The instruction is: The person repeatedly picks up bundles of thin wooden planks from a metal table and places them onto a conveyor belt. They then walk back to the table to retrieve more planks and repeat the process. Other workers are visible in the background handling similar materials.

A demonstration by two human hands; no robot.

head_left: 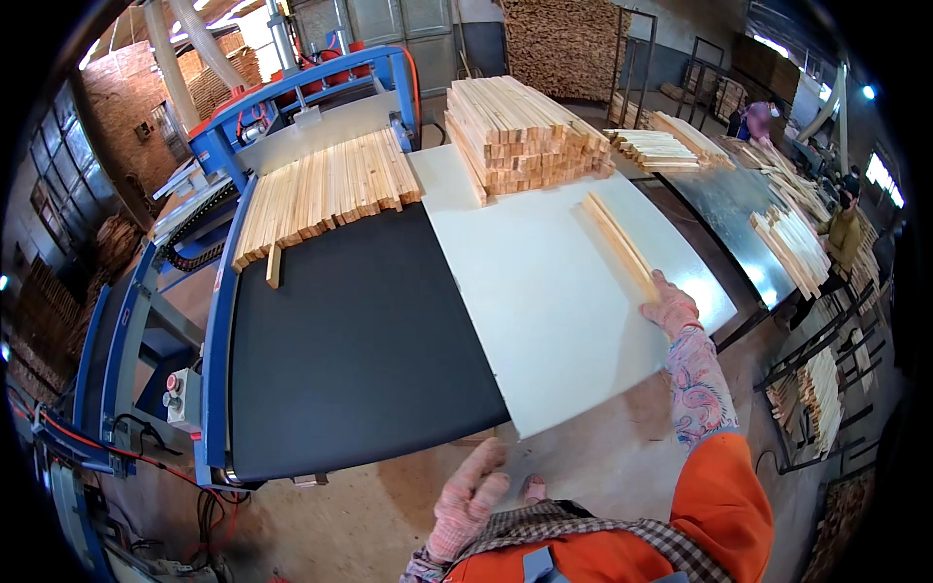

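Note:
My right hand [671, 303], in a pinkish knitted glove, grips the near end of a wooden strip [622, 243] that lies on a white board [573, 321]. The strip looks like one or two pieces side by side; I cannot tell which. My left hand [468, 497], gloved too, hovers in front of my body with its fingers apart and nothing in it. Beyond the right hand, a tall stack of wooden strips [535, 155] stands at the board's far end. A row of strips [326, 185] lies side by side across the far part of a black conveyor belt [355, 340].
A blue-framed machine [335, 68] spans the belt's far end. One strip [274, 265] juts out from the row. At left sits a control box with a red button [183, 398]. Metal tables [724, 219] with more wood, a rack [821, 398] and other people [844, 233] are at right.

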